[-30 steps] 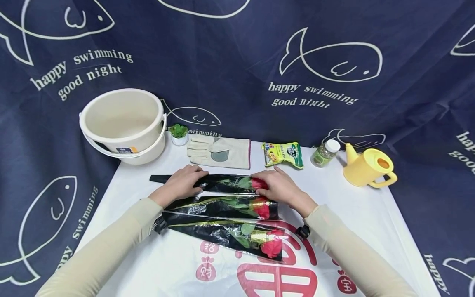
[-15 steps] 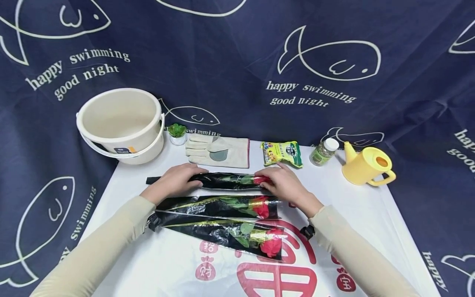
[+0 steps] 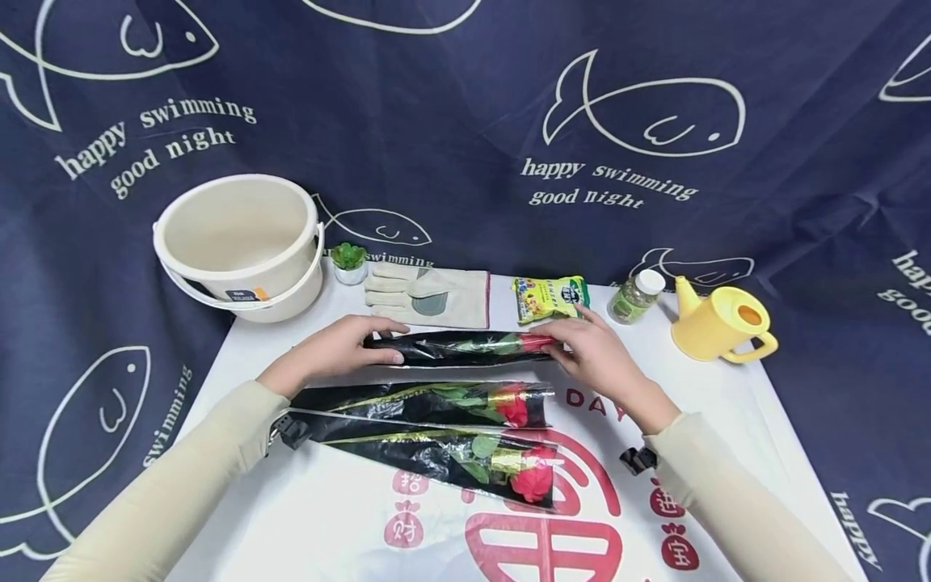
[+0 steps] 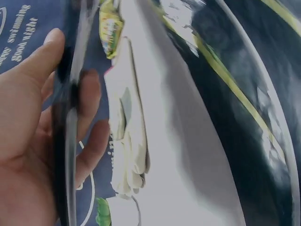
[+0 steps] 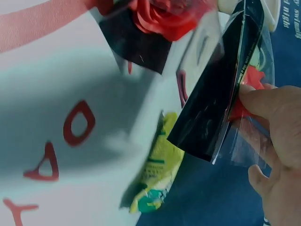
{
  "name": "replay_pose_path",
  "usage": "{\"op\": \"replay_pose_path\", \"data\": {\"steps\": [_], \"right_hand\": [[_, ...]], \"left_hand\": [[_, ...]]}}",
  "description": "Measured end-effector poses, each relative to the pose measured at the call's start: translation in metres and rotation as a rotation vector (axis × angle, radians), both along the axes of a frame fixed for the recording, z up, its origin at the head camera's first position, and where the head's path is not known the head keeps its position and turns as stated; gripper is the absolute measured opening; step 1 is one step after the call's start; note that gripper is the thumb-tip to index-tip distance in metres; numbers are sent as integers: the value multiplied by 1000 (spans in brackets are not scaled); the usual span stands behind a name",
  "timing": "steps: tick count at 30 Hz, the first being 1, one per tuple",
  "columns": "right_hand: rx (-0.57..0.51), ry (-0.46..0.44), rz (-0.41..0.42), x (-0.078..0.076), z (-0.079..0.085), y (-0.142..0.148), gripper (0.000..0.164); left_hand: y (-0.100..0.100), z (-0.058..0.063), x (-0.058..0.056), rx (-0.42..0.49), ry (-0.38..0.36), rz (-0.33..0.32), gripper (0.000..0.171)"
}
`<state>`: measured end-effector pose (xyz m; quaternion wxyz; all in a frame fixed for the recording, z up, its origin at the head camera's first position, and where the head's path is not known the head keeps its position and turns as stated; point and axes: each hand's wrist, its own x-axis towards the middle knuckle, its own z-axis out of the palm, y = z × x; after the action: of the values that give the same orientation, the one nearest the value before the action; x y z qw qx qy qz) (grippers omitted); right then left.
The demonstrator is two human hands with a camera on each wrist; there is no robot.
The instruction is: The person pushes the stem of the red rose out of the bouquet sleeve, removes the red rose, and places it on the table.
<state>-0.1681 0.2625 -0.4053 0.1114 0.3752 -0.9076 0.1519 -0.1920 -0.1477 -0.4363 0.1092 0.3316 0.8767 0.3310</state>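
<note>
Both hands hold one red rose in a black and clear plastic wrap (image 3: 451,347), raised over the table with its stem end to the left. My left hand (image 3: 338,346) grips the narrow end, thumb in front and fingers behind, as the left wrist view shows. At the bloom end, my right hand (image 3: 600,356) pinches the sleeve; in the right wrist view the thumb (image 5: 251,96) presses the clear film over the red petals. Nearer the body lie two more wrapped roses, a middle one (image 3: 422,404) and a front one (image 3: 436,459), blooms to the right.
Along the back of the white table (image 3: 291,525) stand a cream bucket (image 3: 291,279), a small potted plant (image 3: 351,263), work gloves (image 3: 451,299), a yellow packet (image 3: 545,297), a lidded jar (image 3: 635,297) and a yellow watering can (image 3: 720,323). A dark blue fish-print cloth (image 3: 451,121) hangs behind.
The held rose has come up off the table and away from the other two, shifting slightly back and to the right. The right hand has moved right, toward the bloom end.
</note>
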Motion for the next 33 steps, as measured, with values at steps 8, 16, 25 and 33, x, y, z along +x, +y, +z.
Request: {"op": "replay_pose_path", "data": {"steps": [8, 16, 25, 33], "right_hand": [[15, 53, 0, 9, 17, 17, 41], [-172, 162, -79, 19, 25, 6, 40], [-963, -631, -168, 61, 36, -45, 24], [-1536, -1296, -311, 27, -6, -55, 29]], "left_hand": [[5, 20, 8, 96, -339, -23, 41], [14, 26, 11, 122, -339, 50, 33], [23, 22, 2, 210, -269, 185, 33], [22, 31, 8, 262, -297, 231, 32]]}}
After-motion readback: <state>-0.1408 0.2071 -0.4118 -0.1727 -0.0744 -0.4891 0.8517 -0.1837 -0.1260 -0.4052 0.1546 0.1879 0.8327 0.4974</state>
